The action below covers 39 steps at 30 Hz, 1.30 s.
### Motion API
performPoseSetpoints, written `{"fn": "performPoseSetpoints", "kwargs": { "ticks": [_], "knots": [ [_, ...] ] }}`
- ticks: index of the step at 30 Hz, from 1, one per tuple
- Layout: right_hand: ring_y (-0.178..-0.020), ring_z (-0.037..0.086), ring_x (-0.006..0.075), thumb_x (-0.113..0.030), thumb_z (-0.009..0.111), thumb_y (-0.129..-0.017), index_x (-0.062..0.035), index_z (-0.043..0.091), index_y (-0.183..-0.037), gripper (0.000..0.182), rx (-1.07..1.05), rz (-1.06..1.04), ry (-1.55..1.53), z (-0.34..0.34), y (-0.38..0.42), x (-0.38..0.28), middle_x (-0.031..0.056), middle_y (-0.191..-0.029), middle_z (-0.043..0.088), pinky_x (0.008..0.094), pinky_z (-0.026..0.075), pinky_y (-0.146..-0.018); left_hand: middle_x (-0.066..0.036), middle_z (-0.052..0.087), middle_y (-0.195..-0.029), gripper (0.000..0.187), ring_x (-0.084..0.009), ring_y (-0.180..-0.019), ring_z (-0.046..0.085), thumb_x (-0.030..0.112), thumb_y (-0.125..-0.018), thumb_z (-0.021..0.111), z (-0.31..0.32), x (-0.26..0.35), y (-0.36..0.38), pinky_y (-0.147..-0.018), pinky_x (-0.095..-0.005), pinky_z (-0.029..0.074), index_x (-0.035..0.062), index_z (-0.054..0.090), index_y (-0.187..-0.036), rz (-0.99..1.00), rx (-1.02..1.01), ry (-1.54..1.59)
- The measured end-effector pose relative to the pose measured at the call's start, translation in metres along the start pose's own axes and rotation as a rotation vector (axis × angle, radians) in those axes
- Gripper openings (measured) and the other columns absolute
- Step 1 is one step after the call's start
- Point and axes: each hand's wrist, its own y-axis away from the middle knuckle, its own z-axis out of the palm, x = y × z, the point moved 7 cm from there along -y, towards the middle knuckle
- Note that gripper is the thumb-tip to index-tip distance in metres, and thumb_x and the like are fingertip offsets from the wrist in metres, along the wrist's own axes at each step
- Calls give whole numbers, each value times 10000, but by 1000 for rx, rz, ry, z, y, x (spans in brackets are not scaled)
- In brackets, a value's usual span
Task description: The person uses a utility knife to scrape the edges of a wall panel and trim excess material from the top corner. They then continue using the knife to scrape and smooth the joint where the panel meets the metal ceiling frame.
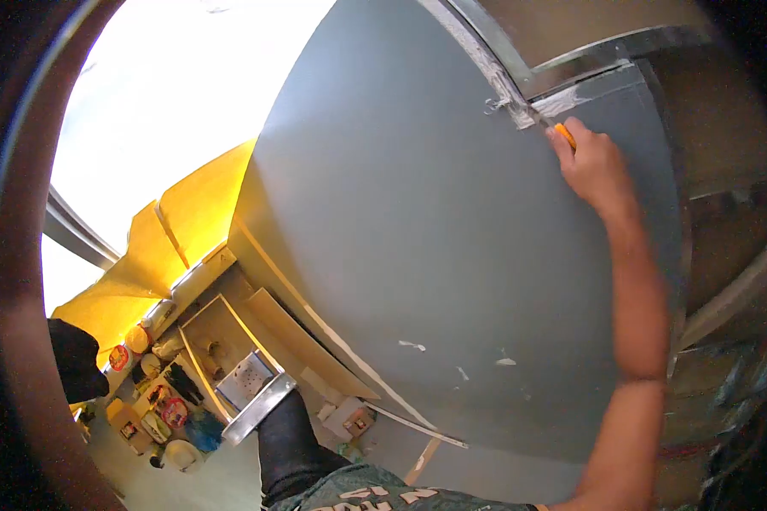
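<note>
My right hand [595, 162] is closed around a putty knife [564, 133] with an orange handle, high on a grey wall [418, 221]. Its narrow blade meets the corner of a metal frame, where rough white filler [486, 64] runs along the frame's edge. A second white patch [562, 100] lies to the right of the blade. A small loose curl of white material [492, 106] sticks out beside the corner. Most of the blade's tip is hard to make out. My left hand is out of view.
Below me stands a stepladder [260, 409] with yellow rails, my leg against its metal top. Tubs, bottles and boxes [175, 413] crowd the floor at lower left. Yellow sheeting [204, 204] hangs by the bright window. A long board [315, 345] leans low along the wall.
</note>
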Motion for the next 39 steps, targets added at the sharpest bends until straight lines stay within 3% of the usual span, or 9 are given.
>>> {"fn": "performPoseSetpoints", "kwargs": {
  "ticks": [6, 7, 9, 21, 26, 27, 28, 34, 39],
  "knots": [
    [-859, 686, 504, -365, 571, -1051, -64, 596, -1036, 303, 319, 196, -548, 5, 24, 9, 233, -876, 720, 597, 540, -709, -140, 531, -1501, 594, -296, -1507, 367, 514, -878, 723, 33, -25, -2, -1309, -497, 208, 64, 655, -1260, 193, 171, 144],
    [-861, 689, 500, -330, 582, -1047, -66, 579, -1059, 265, 384, 168, -569, 5, 25, 4, 235, -873, 719, 590, 547, -704, -76, 451, -1603, 810, -307, -1542, 315, 774, -899, 538, 31, -26, -7, -1271, -617, 154, 235, 515, -1505, 200, 39, 110],
    [-863, 692, 496, -296, 594, -1044, -68, 561, -1081, 234, 449, 150, -596, 5, 23, -2, 236, -869, 717, 583, 554, -699, -49, 391, -1650, 842, -296, -1567, 265, 814, -891, 465, 28, -22, -9, -1280, -586, 135, 243, 533, -1506, 181, -50, -93],
    [-891, 696, 485, -233, 660, -989, -84, 594, -1120, 209, 168, -50, -308, -15, -4, -19, 245, -913, 722, 587, 562, -727, -72, 473, -1588, 803, -305, -1535, 332, 785, -877, 530, 23, -21, -7, -1257, -606, 198, 227, 593, -1451, 182, 8, -67],
    [-895, 694, 488, -264, 643, -989, -108, 609, -1189, 256, 172, -81, -221, -12, -5, -18, 235, -925, 727, 595, 557, -751, -42, 398, -1652, 873, -283, -1561, 288, 854, -875, 425, 32, -23, -7, -1268, -593, 173, 257, 545, -1501, 180, -38, -128],
    [-895, 694, 488, -264, 643, -989, -108, 609, -1189, 256, 165, -76, -218, -10, -6, -14, 235, -925, 727, 595, 557, -751, -25, 376, -1667, 893, -267, -1571, 266, 876, -879, 365, 27, -25, -8, -1275, -584, 155, 274, 525, -1519, 156, 29, 156],
    [-895, 695, 485, -270, 641, -990, -114, 610, -1190, 256, 131, -95, -206, -8, -7, -12, 234, -929, 727, 596, 558, -752, -25, 376, -1667, 893, -267, -1571, 266, 876, -879, 365, 29, -25, -9, -1275, -584, 155, 274, 525, -1519, 158, 31, 162],
    [-898, 699, 471, -272, 645, -989, -118, 605, -1164, 237, 60, -103, -91, -14, 1, -13, 225, -934, 728, 587, 559, -742, -15, 398, -1653, 889, -261, -1557, 300, 884, -887, 348, 35, -22, -7, -1273, -580, 180, 274, 536, -1505, 204, -43, -360],
    [-894, 703, 459, -264, 656, -985, -128, 609, -1172, 236, 170, -119, -227, -13, -2, -8, 216, -930, 729, 574, 566, -745, -27, 411, -1645, 862, -268, -1556, 301, 866, -894, 384, 30, -20, -7, -1274, -569, 191, 275, 537, -1503, 178, -49, -315]
  ]
}}
